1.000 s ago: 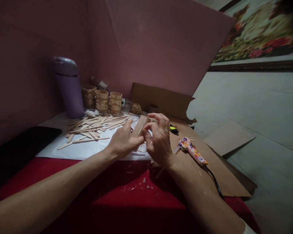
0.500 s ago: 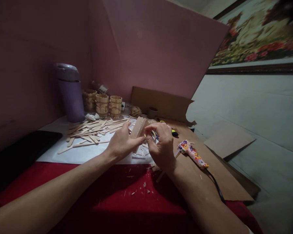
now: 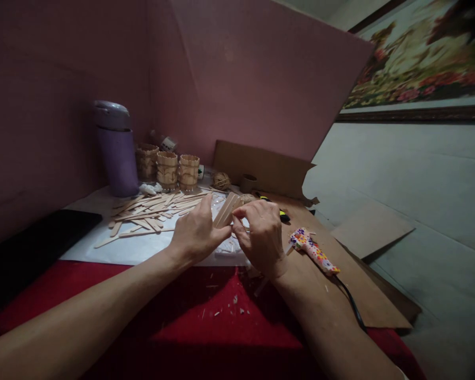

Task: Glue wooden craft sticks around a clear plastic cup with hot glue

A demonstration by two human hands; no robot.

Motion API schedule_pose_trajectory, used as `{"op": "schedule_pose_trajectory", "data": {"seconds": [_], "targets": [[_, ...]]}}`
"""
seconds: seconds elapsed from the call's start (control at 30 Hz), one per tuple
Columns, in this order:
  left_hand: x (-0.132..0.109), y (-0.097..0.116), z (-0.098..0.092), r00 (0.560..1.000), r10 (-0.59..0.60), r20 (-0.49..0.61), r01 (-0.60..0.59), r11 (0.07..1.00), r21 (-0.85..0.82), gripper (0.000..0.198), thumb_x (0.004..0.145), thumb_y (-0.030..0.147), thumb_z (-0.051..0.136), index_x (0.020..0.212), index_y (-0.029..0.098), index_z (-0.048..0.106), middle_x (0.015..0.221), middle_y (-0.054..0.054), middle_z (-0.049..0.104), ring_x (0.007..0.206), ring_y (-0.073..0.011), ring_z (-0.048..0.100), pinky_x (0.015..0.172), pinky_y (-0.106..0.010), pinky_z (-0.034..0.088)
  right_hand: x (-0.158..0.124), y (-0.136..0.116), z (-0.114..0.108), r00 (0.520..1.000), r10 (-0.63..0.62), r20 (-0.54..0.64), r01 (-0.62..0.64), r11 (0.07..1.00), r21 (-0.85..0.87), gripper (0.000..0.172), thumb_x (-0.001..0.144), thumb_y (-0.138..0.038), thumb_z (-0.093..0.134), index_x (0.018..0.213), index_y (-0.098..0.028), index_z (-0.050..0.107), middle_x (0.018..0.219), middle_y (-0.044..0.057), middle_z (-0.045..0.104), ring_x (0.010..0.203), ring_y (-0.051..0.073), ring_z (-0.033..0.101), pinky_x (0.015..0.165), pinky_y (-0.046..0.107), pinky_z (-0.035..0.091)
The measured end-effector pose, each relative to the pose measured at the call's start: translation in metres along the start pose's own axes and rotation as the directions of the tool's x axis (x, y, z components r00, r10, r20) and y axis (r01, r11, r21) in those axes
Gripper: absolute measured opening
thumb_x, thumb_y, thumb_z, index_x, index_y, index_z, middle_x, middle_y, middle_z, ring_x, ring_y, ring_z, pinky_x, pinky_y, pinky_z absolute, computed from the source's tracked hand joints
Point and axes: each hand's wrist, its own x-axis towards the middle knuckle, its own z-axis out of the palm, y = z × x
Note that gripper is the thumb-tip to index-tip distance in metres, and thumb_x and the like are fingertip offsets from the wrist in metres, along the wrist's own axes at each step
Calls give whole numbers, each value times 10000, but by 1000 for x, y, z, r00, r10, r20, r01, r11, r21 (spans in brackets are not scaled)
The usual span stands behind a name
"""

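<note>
My left hand (image 3: 196,229) grips a piece made of flat wooden craft sticks (image 3: 226,210) set side by side, its thumb across the near end. The piece tilts up and away, its lower part hidden behind my fingers. My right hand (image 3: 261,229) is closed in a pinch at the right edge of this piece, and what its fingertips hold is too small to make out. Left of my hands a pile of loose craft sticks (image 3: 150,211) lies on the white sheet (image 3: 130,252). A flower-patterned glue gun (image 3: 312,249) rests on cardboard to the right of my right hand.
Behind the pile stand a purple tumbler (image 3: 116,158) and three stick-covered cups (image 3: 189,173). A ball of twine (image 3: 221,181) and a brown tape roll (image 3: 248,183) sit at the back. Small scraps (image 3: 235,300) litter the red cloth (image 3: 174,316). The glue gun's cord (image 3: 352,298) runs over the cardboard (image 3: 374,301).
The craft-stick piece has turned and sunk slightly between my hands. My right fingertips have moved a little left against its edge. The view has shifted slightly.
</note>
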Motion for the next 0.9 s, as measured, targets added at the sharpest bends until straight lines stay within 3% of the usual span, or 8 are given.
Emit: {"op": "schedule_pose_trajectory", "data": {"seconds": [0.2, 0.33, 0.47, 0.6, 0.73, 0.9], "targets": [[1, -1, 0, 1000, -24, 18, 25, 999, -32, 763, 778, 583, 605, 1364, 119, 454, 1038, -183, 711, 954, -360, 686, 733, -382, 477, -1, -2, 4, 998, -29, 63, 34, 996, -77, 107, 921, -199, 491, 870, -202, 585, 838, 94, 614, 841, 274, 507, 789, 441, 371], [6, -8, 4, 998, -59, 17, 60, 984, -169, 794, 729, 618, 651, 1334, 127, 499, 1080, -196, 703, 1042, -393, 656, 786, -420, 490, -1, -5, 3, 999, -36, -35, 36, 999, 11, 96, 952, -224, 458, 902, -217, 539, 859, 75, 612, 844, 250, 517, 808, 419, 387], [10, -13, 7, 998, -68, 16, 69, 944, -322, 805, 691, 602, 702, 1323, 136, 528, 1139, -205, 693, 1099, -396, 635, 845, -443, 494, -1, -1, 2, 978, 95, -184, -87, 995, 52, 84, 978, -242, 454, 934, -212, 519, 884, 82, 619, 852, 243, 528, 791, 398, 395], [10, -14, 8, 999, -42, -16, 32, 919, -394, 729, 668, 572, 733, 1257, 168, 582, 1120, -179, 707, 1056, -378, 656, 829, -434, 504, -1, 3, 4, 988, 99, -119, -92, 994, 65, 84, 956, -203, 476, 925, -215, 553, 887, 73, 650, 868, 247, 556, 793, 399, 395], [8, -13, 7, 999, -40, 13, 42, 927, -372, 713, 678, 573, 717, 1248, 165, 587, 1082, -167, 719, 996, -368, 671, 782, -423, 506, -1, -2, 3, 998, 41, -44, -35, 993, 114, 78, 930, -182, 518, 924, -208, 591, 910, 69, 683, 904, 253, 581, 834, 415, 392], [6, -7, 4, 996, -54, 66, 68, 971, -227, 743, 731, 612, 638, 1295, 138, 544, 1073, -193, 710, 965, -401, 669, 737, -436, 475, -1, -4, 3, 997, 69, -45, -63, 992, 112, 115, 943, -261, 566, 838, -217, 580, 841, 45, 678, 849, 236, 575, 813, 400, 379]]}}
